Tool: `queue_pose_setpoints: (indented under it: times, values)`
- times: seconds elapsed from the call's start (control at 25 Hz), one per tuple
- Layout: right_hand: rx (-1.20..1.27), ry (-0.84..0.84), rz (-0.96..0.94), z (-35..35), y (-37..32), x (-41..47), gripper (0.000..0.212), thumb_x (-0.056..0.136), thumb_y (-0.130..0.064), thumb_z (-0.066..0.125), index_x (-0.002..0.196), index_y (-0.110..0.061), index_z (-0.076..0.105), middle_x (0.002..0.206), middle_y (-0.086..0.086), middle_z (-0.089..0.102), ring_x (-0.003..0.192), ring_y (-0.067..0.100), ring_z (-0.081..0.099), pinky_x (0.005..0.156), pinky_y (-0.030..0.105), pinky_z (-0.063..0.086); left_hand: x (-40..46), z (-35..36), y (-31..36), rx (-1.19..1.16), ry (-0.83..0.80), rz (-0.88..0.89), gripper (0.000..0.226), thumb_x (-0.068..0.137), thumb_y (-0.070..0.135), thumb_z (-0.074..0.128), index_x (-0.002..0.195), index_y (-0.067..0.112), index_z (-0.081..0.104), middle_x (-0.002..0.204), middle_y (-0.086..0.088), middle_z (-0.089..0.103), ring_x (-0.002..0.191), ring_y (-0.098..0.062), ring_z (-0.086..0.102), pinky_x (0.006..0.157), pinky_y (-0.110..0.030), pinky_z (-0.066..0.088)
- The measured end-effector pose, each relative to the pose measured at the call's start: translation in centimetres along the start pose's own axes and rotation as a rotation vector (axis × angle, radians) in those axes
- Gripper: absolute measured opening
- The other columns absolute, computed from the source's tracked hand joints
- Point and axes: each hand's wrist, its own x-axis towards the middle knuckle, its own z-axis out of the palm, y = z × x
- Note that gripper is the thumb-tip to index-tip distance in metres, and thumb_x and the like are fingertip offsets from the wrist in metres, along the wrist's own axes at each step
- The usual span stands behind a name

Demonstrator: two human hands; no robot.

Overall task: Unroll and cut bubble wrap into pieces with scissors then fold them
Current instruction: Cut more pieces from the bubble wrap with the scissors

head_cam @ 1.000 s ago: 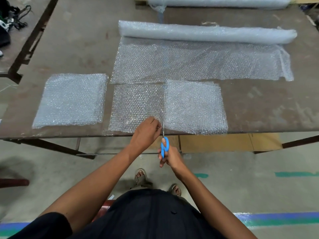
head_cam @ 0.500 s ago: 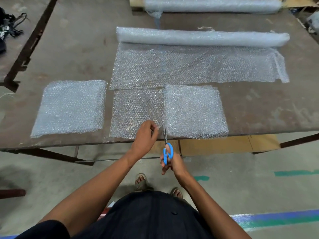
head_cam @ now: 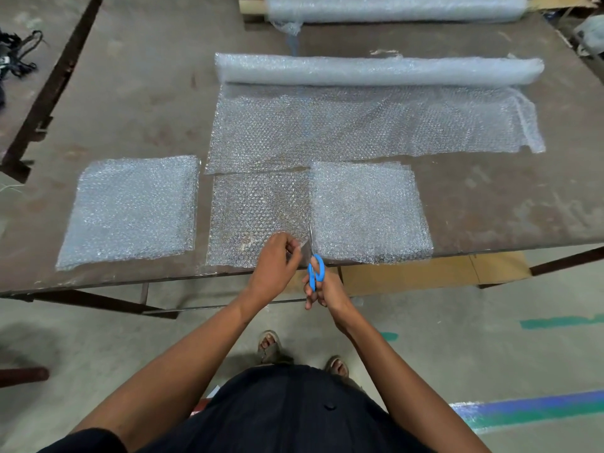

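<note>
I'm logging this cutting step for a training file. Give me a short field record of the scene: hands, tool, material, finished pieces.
left hand: pinches the near edge of the thin sheet
right hand: holds the blue scissors, blades pointing away along the sheet's right side
stack beside cut: right of the blades
left stack: lying apart
roll: partly unrolled on the table
second roll: at far edge

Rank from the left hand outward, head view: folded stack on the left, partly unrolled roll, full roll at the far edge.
From the left hand:
1. Folded stack, to its left near the front edge.
2. Partly unrolled roll, mid-table beyond the loose sheet.
3. Full roll, at the far edge.
</note>
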Motion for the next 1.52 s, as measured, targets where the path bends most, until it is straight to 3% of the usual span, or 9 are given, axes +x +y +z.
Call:
queue_pose_setpoints:
  times: [0.2,0.4,0.6,0.76,0.92,1.16,1.36,1.52]
  values:
    - [0.004,0.009,-0.037,0.4,0.6,0.0,0.045,0.11,-0.048,0.052,0.092,-0.009,0.066,0.068,0.003,0.058,0.051,0.014,0.052,0.055,0.025,0.05,0.4,-0.3,0.3,-0.013,-0.038,-0.02,0.008,0.099,0.022,0.063,0.095,0.018,0.056,0.091,0.005,0.058,0.083,-0.016,0.056,0.071,-0.03,0.047]
    - [0.02,0.023,0.01,0.2,0.1,0.4,0.059,0.105,-0.06,0.052,0.09,-0.005,0.068,0.066,0.008,0.063,0.053,0.023,0.058,0.062,0.036,0.055,1.0,-0.7,0.4,-0.034,-0.019,-0.097,0.01,0.1,0.018,0.061,0.094,0.016,0.053,0.084,0.001,0.058,0.071,-0.014,0.052,0.062,-0.023,0.038]
    - [0.058,-0.027,0.062,0.3,-1.6,-0.3,0.063,0.111,-0.058,0.037,0.098,-0.001,0.062,0.07,0.011,0.06,0.05,0.023,0.057,0.042,0.019,0.043,1.2,-1.0,0.6,-0.068,0.042,-0.146,0.009,0.101,0.013,0.059,0.095,0.013,0.052,0.084,0.003,0.056,0.068,-0.008,0.048,0.062,-0.016,0.036]
    - [0.111,-0.029,0.102,0.6,-3.2,1.0,0.063,0.108,-0.065,0.037,0.097,-0.008,0.061,0.066,0.001,0.061,0.048,0.02,0.061,0.04,0.021,0.028,1.1,-1.1,0.6,-0.068,0.051,-0.13,0.01,0.098,0.011,0.061,0.091,0.011,0.054,0.081,0.004,0.056,0.067,-0.006,0.048,0.063,-0.014,0.037]
    - [0.142,-0.027,0.069,0.3,-4.1,2.6,0.06,0.105,-0.067,0.045,0.101,-0.009,0.062,0.07,0.001,0.06,0.05,0.021,0.059,0.041,0.023,0.028,1.0,-1.2,0.4,-0.062,0.041,-0.127,0.011,0.097,0.011,0.063,0.09,0.011,0.055,0.079,0.005,0.056,0.066,-0.005,0.047,0.062,-0.014,0.037]
    - [0.095,0.011,-0.009,0.1,-3.4,3.1,0.048,0.106,-0.054,0.057,0.102,-0.007,0.064,0.071,0.002,0.057,0.048,0.018,0.057,0.038,0.023,0.03,1.3,-1.2,0.3,-0.067,0.045,-0.153,0.012,0.097,0.01,0.064,0.089,0.012,0.055,0.075,0.007,0.054,0.064,-0.004,0.047,0.061,-0.016,0.036]
    - [0.057,-0.013,0.051,-0.2,-4.3,2.5,0.059,0.107,-0.062,0.044,0.097,-0.007,0.064,0.07,0.006,0.063,0.051,0.024,0.062,0.044,0.026,0.032,1.2,-1.2,0.0,-0.153,0.1,-0.226,0.013,0.102,0.012,0.057,0.09,0.011,0.052,0.076,-0.001,0.056,0.066,-0.012,0.046,0.06,-0.023,0.034]
    - [0.079,-0.042,0.084,0.1,-4.7,2.9,0.065,0.104,-0.07,0.04,0.099,-0.009,0.061,0.066,0.001,0.062,0.05,0.021,0.061,0.043,0.025,0.03,1.2,-1.1,-0.2,-0.217,0.137,-0.288,0.017,0.105,0.018,0.051,0.09,0.01,0.051,0.077,-0.011,0.061,0.069,-0.027,0.056,0.062,-0.032,0.038]
